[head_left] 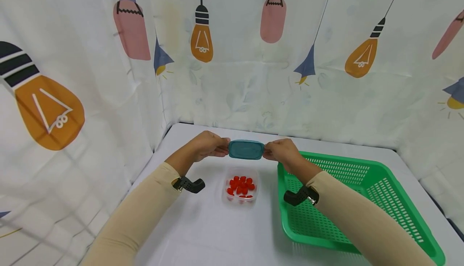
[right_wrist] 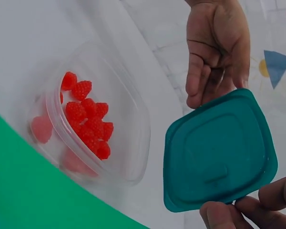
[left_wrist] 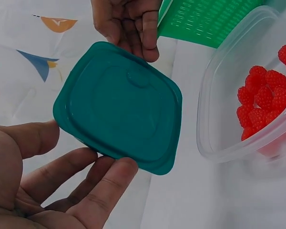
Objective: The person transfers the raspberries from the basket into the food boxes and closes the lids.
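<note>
Between both hands a teal plastic lid (head_left: pixel 246 149) is held up, tilted, beyond and above a clear plastic container (head_left: pixel 240 198). My left hand (head_left: pixel 212 144) pinches the lid's left edge with thumb and fingers. At the opposite edge my right hand (head_left: pixel 283 152) pinches it the same way. Inside the uncovered container lie several red raspberries (right_wrist: pixel 88 119), which show closely in both wrist views. The lid (left_wrist: pixel 119 107) is apart from the container's rim (left_wrist: pixel 205 109) in the left wrist view.
A large green perforated basket (head_left: pixel 326 233) stands on the right of the white-covered table (head_left: pixel 203 233), under my right forearm. A white curtain (head_left: pixel 232 88) printed with lamps and bulbs hangs behind and at the sides. Each wrist wears a black strap (head_left: pixel 192 185).
</note>
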